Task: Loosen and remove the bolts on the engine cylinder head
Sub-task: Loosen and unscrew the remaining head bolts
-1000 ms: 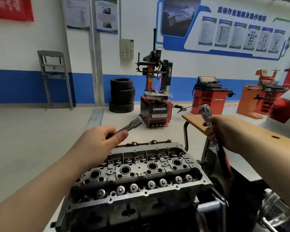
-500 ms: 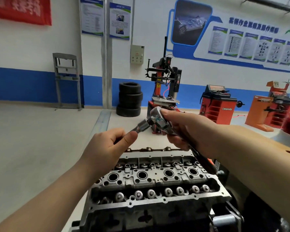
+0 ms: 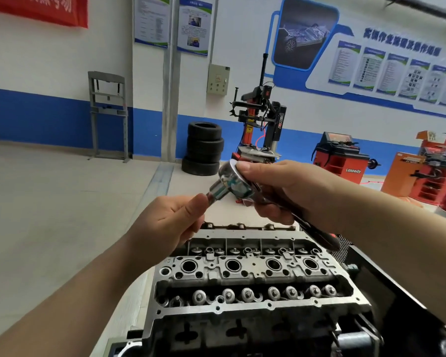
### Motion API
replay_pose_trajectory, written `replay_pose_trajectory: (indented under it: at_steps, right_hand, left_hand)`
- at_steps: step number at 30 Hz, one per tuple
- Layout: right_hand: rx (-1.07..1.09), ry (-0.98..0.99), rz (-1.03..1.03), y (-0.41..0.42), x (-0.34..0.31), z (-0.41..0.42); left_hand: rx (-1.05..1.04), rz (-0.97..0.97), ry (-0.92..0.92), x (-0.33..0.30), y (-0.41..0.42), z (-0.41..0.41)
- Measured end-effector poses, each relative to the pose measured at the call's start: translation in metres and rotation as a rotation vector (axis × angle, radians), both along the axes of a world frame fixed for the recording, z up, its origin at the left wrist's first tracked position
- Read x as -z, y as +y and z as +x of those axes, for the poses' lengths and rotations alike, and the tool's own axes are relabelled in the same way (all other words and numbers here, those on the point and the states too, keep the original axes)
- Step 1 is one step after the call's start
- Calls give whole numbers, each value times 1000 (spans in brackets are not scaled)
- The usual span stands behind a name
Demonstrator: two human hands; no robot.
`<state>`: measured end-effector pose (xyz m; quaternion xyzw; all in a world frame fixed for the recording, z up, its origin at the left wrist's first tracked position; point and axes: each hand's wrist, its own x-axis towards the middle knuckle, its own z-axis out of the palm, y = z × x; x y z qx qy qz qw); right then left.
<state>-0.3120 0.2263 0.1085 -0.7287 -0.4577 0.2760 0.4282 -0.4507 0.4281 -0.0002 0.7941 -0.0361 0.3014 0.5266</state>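
Observation:
The grey engine cylinder head sits on a stand below my hands, with rows of valve tops and round holes on its upper face. Above it, my right hand grips a chrome ratchet wrench just behind its round head, thumb on top of the head; its dark handle runs down to the right. My left hand pinches a socket extension, whose outer end is seated against the ratchet head. Most of the extension is hidden in my left fist.
A black stand frame borders the head on the right. Farther back stand a tyre changer, stacked tyres, red balancing machines and a grey press frame by the wall. Grey floor lies to the left.
My right hand brought the ratchet leftward from the right side to the extension in my left hand; the two tools, apart a second ago, now meet.

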Motion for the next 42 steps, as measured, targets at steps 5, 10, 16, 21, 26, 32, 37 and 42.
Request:
replay_pose_trajectory:
  at_steps: [5,10,16,21,26,32,37,42]
  right_hand:
    - [62,-54,64,12,-6,-12]
    - [340,-587,309,51,1,-31]
    - [428,-935,260,75,-6,-31]
    - [376,-1116,281,95,0,-31]
    - [319,-1188,305,112,12,-24]
    - [302,-1139,274,124,7,-21]
    - [220,-1170,240,123,2,-21]
    - [-75,-1202,266,122,-7,-22]
  left_hand:
    - [-78,36,-53,-8,3,0]
    - [-95,-55,-38,-16,-5,16]
    - [-155,-18,-49,8,22,15]
    - [-469,-582,-282,73,48,10]
    - [-433,-602,61,112,43,23]
    - [-428,-643,30,121,34,26]
    - [-478,-655,8,124,33,31]
    - [-485,-680,-16,123,30,32]
